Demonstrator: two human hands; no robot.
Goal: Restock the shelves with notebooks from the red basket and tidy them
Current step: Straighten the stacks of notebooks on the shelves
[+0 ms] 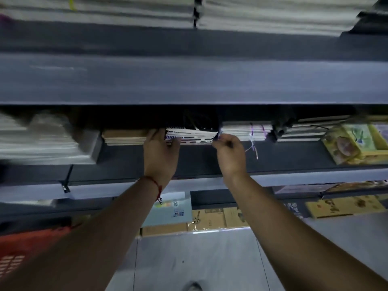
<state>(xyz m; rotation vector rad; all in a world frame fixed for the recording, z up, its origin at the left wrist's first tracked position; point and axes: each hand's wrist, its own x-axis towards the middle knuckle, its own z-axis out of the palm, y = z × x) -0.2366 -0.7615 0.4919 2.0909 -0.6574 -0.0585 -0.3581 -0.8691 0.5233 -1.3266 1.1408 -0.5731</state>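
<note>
Two bare forearms reach up and away from the camera toward a dark grey shelf (126, 156) stocked with flat stacks of notebooks. Below and to the left, a red basket (31, 244) sits partly hidden behind the left arm; its contents cannot be seen. On the shelf, a stack of spiral-bound notebooks (195, 136) lies between a brown-covered stack (123, 137) on its left and a white stack tied with ribbon (243, 132) on its right, all close together. Bare shelf surface runs in front of these stacks to the front edge. Yellow patterned books (352, 143) lie farther right. The left hand (160, 152) curls its fingers over the left end of the spiral stack. The right hand (230, 153) pinches the stack's right front corner with curled fingers. A red string bracelet (156, 184) circles the left wrist.
</note>
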